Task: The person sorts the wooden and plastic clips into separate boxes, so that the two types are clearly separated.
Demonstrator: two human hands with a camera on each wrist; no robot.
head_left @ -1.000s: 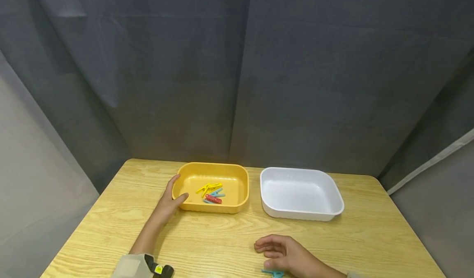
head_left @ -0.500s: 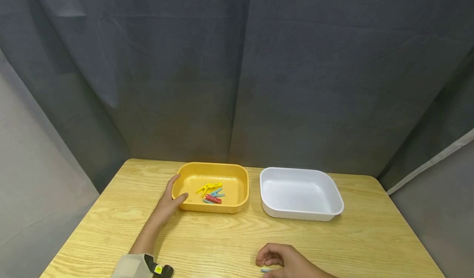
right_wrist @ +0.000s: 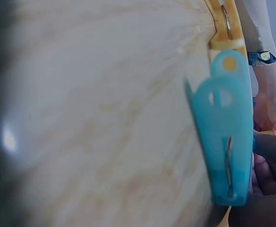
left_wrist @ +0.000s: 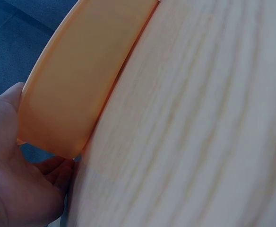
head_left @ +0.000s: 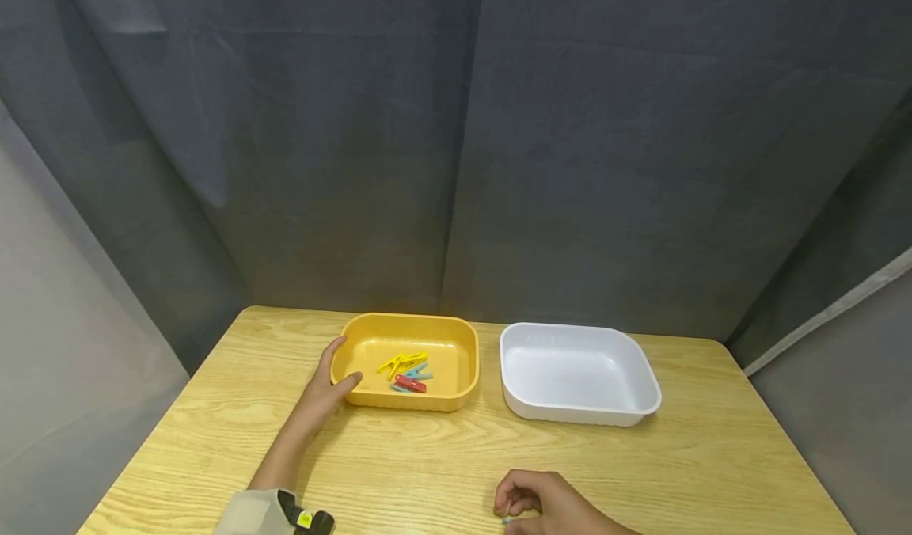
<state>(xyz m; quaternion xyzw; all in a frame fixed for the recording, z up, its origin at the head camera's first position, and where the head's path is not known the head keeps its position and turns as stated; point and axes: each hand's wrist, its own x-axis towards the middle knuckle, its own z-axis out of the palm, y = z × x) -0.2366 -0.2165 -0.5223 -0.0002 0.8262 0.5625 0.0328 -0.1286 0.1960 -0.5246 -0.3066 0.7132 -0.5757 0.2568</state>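
1 blue peg [right_wrist: 223,142] is under the right hand [head_left: 549,507] at the near edge of the table [head_left: 677,472]. The wrist view shows it lying flat on the wood with the fingers [right_wrist: 265,146] curled against one end, pinching it. From the head view only a sliver of blue peeks out under the hand. It looks like light, stiff plastic with a spring, so it should lift with almost no effort, though its smooth sides could slip. A pinch across the 2 long flat faces near the middle looks safest. Squeezing the tail end would open its mouth.

The left hand [head_left: 329,385] wraps the left end of the yellow tray [head_left: 466,353], thumb over the rim, fingers round the outside wall. Several pegs [head_left: 408,370] in yellow, red and blue lie in it. The white tray [head_left: 580,412] stands just beside it on the right, holding nothing that shows.

Compared with 1 second ago, the right hand has pulled back toward the table's near edge and curled tighter, and now covers most of the peg that then showed below it. The left hand and both trays have not moved.
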